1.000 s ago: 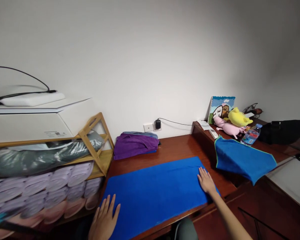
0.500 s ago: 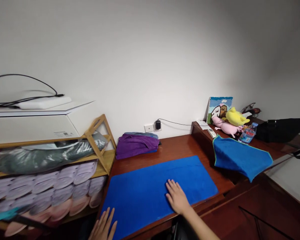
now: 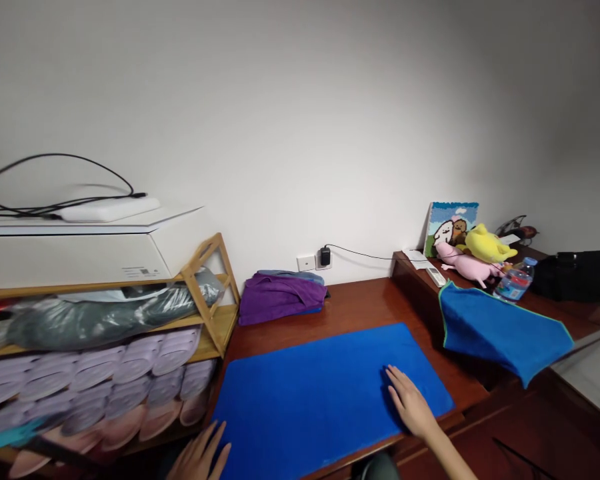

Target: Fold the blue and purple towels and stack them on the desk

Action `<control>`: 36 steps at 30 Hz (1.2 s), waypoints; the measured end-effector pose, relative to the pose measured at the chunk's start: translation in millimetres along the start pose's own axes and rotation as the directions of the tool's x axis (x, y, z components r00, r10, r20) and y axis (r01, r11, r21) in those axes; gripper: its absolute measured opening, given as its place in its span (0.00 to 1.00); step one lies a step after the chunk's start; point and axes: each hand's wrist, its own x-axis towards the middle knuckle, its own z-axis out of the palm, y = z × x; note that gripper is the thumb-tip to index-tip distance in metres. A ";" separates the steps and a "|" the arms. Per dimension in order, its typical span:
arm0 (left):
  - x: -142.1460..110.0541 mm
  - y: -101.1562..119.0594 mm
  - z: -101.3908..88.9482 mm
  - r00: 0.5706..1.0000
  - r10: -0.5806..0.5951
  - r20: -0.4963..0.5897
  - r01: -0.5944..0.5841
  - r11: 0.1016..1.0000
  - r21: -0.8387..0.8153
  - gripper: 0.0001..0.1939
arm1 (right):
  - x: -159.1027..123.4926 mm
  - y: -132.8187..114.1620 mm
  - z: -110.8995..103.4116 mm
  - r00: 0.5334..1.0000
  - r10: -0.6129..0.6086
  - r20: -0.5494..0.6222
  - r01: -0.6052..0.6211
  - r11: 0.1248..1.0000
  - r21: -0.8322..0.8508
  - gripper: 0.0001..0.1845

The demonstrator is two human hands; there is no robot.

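A dark blue towel (image 3: 315,393) lies spread flat on the reddish wooden desk (image 3: 360,303). My right hand (image 3: 413,408) rests flat on the towel's right part, fingers stretched out and open. My left hand (image 3: 200,457) is at the towel's near left corner, at the bottom of the picture, fingers spread and holding nothing.
A second blue cloth (image 3: 500,328) hangs over the raised shelf at right, beside plush toys (image 3: 475,250), a water bottle (image 3: 515,281) and a black bag (image 3: 580,275). Folded purple towels (image 3: 280,297) lie by the wall socket (image 3: 307,261). A wooden rack (image 3: 207,300) with slippers stands left.
My right hand slid from the towel's right edge to its middle and is now back on its right part. My left hand sank lower in the picture. The view shifted slightly.
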 end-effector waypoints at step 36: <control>137.7 21.3 15.3 0.990 0.140 -0.033 -0.132 0.973 0.187 0.31 | 136.0 90.4 -17.5 0.923 0.382 0.051 -0.359 0.900 -0.246 0.39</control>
